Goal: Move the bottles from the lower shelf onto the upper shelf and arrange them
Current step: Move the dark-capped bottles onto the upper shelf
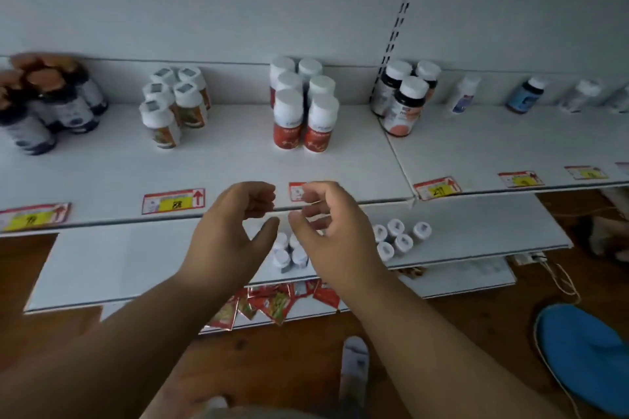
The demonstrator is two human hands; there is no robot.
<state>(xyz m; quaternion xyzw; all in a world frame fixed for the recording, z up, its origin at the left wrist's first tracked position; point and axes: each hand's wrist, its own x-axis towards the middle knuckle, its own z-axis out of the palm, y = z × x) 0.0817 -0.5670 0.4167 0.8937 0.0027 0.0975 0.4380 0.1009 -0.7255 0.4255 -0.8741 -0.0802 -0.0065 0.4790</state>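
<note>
head view, both hands raised in front of the upper shelf [238,177] edge. left hand [235,228] and right hand [326,231] hover side by side, close but apart, each with fingers loosely curled and thumb spread away from them; both are empty, gripping nothing. directly below the hands, on the lower shelf [112,265], stands a small cluster of white-capped bottles [287,253], partly hidden by the hands, so their count cannot be told. to the right of that cluster, on the same shelf, a second group of 5 grey-topped bottles [400,238] stands upright. above and behind the hands, the upper shelf already carries a block of red-labelled bottles [304,109] in 2 rows, with further bottle groups well to either side of it. judged from their look, the bottles are small rigid plastic containers, light, smooth-sided and easily toppled when packed tightly; each is best taken around the body just under the cap, 1 per hand, and lifted straight up clear of its neighbours. red packets [272,304] lie on a lower ledge beneath the cluster.
</note>
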